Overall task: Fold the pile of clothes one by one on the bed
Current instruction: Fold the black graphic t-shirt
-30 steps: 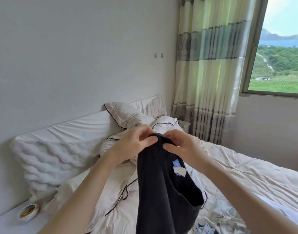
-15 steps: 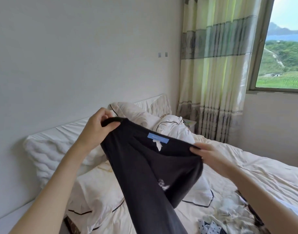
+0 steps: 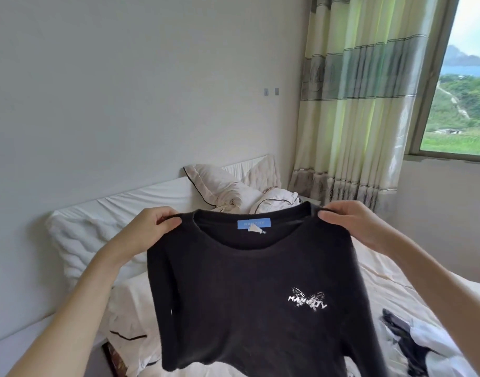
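A black sweatshirt (image 3: 249, 300) hangs spread out in the air over the bed (image 3: 396, 289), front toward me, with a blue neck label and a small white logo on the chest. My left hand (image 3: 154, 227) pinches its left shoulder beside the collar. My right hand (image 3: 350, 224) pinches the other shoulder. The lower hem runs out of view at the bottom. More clothes (image 3: 423, 346), black and white, lie crumpled on the bed at the lower right.
White pillows (image 3: 228, 186) and a rumpled duvet lie at the head of the bed against a padded white headboard (image 3: 97, 227). A striped curtain (image 3: 353, 104) and a window (image 3: 461, 104) are at the right. A white ledge runs along the left.
My hands have moved apart from a bunched grip at the collar, and the black sweatshirt has opened out flat and risen to face me.
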